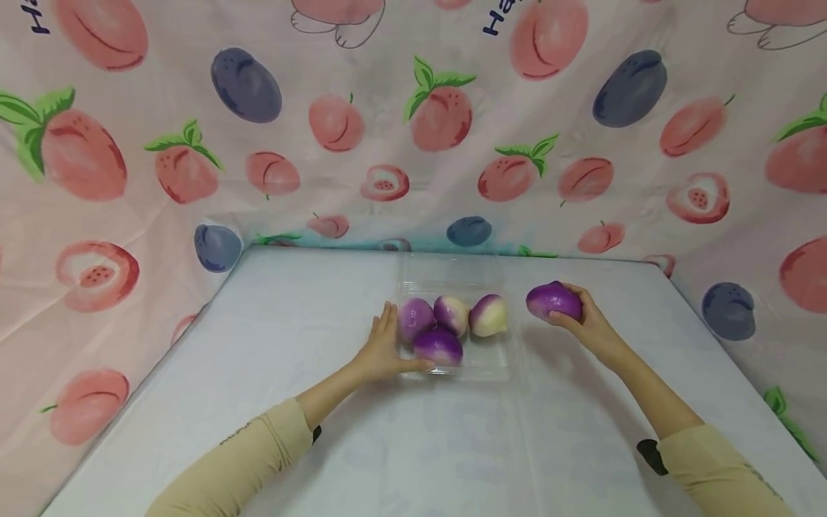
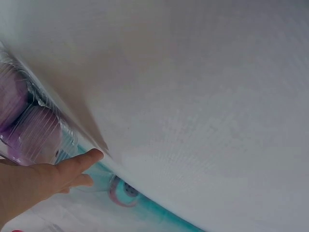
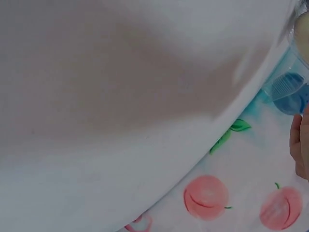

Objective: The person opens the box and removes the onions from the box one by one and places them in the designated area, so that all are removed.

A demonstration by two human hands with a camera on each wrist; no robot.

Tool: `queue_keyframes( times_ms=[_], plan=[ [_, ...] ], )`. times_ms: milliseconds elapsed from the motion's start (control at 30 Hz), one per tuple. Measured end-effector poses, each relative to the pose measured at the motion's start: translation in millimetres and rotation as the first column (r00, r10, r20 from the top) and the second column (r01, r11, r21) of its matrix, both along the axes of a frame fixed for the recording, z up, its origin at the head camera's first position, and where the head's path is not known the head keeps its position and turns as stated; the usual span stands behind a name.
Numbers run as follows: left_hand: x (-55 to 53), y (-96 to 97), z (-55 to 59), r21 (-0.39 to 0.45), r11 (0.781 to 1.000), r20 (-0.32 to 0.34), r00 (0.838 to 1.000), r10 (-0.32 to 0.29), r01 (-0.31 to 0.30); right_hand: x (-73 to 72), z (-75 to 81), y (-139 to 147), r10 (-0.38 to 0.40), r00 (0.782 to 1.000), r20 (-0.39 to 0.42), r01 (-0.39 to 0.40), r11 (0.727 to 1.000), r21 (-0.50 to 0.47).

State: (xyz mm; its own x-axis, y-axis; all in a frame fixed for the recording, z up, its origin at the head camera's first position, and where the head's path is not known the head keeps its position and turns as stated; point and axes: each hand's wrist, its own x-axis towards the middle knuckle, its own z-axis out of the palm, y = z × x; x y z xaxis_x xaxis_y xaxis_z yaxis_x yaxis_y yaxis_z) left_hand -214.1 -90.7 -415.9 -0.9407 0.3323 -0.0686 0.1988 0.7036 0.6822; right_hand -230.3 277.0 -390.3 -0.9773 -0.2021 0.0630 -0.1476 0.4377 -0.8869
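Sleeved left grip (image 1: 382,352) spreads against box (image 1: 487,359) holding four turnips (image 1: 438,348), right grip (image 1: 591,322) pinching another (image 1: 550,300).

Head view: right hand (image 1: 593,327) covers one end of the purple turnip (image 1: 552,300), turnip hides part of its fingers. Dark bits (image 1: 651,457) at both cuffs are half under the sleeves (image 1: 239,459), can't tell what they are; sleeves run off the bottom edge. Printed lettering (image 1: 39,20) clipped at top. Left wrist: left hand (image 2: 46,183) and clear container (image 2: 70,137) cut by the left edge, turnips inside (image 2: 39,130) blurred behind ridged plastic. Right wrist: right hand mostly past the right edge.
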Motion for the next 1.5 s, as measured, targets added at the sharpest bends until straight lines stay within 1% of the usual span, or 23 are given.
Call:
queue_keyframes(
  times_ms=[267, 467, 600, 867, 1033, 1133, 1333, 1500],
  plan=[
    [-1.1, -2.3, 1.0, -0.007, 1.000, 0.010, 1.000, 0.008, -0.008, -8.6, -1.7, 1.5, -0.001, 1.000, -0.025, 0.002, 0.999, 0.033],
    [-0.6, -3.4, 1.9, -0.003, 1.000, 0.001, 1.000, 0.001, -0.001, -15.1, -4.6, 5.1, 0.017, 1.000, 0.008, -0.017, 0.997, 0.072],
    [-0.3, -3.6, 1.2, -0.010, 1.000, 0.005, 1.000, 0.007, -0.007, -20.1, -8.8, 7.9, 0.028, 0.999, 0.021, -0.030, 0.995, 0.093],
    [-3.8, -3.6, -0.6, -0.012, 1.000, 0.012, 1.000, 0.002, -0.002, -29.2, -12.8, 10.2, 0.020, 0.999, -0.038, -0.016, 0.995, 0.095],
    [-4.5, -2.3, 0.4, -0.015, 1.000, 0.011, 1.000, -0.003, 0.004, -35.7, -14.1, 9.3, 0.027, 0.999, -0.019, -0.025, 0.995, 0.101],
    [-4.4, -2.1, 0.3, -0.017, 1.000, 0.004, 1.000, 0.005, -0.005, -39.3, -15.2, 7.6, 0.036, 0.999, -0.013, -0.034, 0.994, 0.100],
    [-4.2, -0.8, -2.1, -0.007, 1.000, 0.002, 1.000, 0.009, -0.009, -43.2, -19.2, 7.8, 0.061, 0.998, -0.020, -0.059, 0.994, 0.094],
    [-2.4, -0.8, -3.6, 0.002, 1.000, 0.000, 1.000, 0.008, -0.008, -47.2, -24.4, 9.3, 0.053, 0.998, -0.041, -0.047, 0.990, 0.132]
  ],
)
